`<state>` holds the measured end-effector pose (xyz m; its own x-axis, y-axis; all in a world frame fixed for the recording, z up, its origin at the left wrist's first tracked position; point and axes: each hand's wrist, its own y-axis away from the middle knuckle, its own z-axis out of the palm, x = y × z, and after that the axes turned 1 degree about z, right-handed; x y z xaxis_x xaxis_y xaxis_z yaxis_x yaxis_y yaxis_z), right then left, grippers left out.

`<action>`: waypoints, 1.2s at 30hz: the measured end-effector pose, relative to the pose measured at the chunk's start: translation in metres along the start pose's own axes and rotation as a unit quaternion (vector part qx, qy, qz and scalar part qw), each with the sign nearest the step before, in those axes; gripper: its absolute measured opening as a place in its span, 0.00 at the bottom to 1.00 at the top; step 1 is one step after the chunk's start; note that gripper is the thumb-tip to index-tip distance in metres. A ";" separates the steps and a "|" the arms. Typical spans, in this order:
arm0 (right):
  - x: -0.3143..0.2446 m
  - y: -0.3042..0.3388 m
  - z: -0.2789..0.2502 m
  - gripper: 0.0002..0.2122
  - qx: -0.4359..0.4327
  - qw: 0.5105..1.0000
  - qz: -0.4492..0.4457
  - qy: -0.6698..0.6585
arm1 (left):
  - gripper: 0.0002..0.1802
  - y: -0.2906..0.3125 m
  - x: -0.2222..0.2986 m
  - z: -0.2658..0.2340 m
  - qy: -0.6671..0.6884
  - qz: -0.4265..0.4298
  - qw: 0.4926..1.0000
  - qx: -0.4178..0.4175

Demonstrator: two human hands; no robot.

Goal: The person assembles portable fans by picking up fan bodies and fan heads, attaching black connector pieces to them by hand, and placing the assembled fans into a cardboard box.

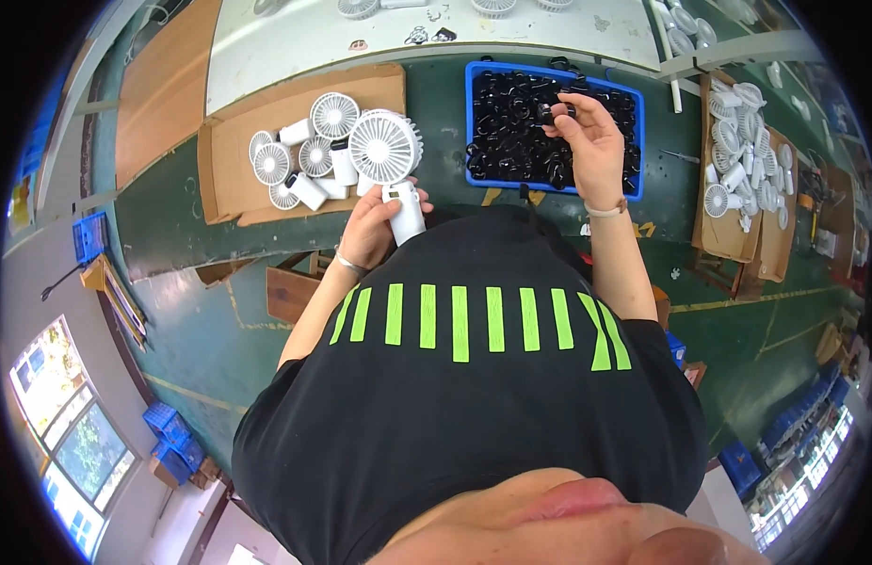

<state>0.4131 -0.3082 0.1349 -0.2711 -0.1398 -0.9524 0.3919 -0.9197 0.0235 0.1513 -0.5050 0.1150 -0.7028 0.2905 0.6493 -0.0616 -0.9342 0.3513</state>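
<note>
My left hand (371,229) is closed around the handle of a white handheld fan (385,148), its round grille facing up beside a cardboard box. My right hand (591,141) pinches a small black plastic part (552,113) between thumb and fingertips. It hovers over a blue tray (470,122) filled with small glossy black parts (511,122). The exact shape of the pinched part is hard to make out. To the left, the open cardboard box (219,179) holds several white handheld fans (335,116), lying at various angles.
Green worktable (436,104) under the box and tray. A white surface (295,33) with more fans and small stickers lies beyond. At right, another cardboard box (728,240) is heaped with white fans (751,151). A thin screwdriver-like tool (679,154) lies right of the tray.
</note>
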 end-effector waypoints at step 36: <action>-0.006 0.057 0.086 0.07 -0.089 0.972 0.206 -0.075 | 0.21 -0.028 0.007 0.059 -0.520 0.153 0.839 0.047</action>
<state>0.3614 -0.3917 0.1685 -0.1775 -0.5472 -0.8179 0.6364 -0.6978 0.3287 0.1898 -0.4650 0.1491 0.3256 0.1089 0.9392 0.0989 -0.9918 0.0807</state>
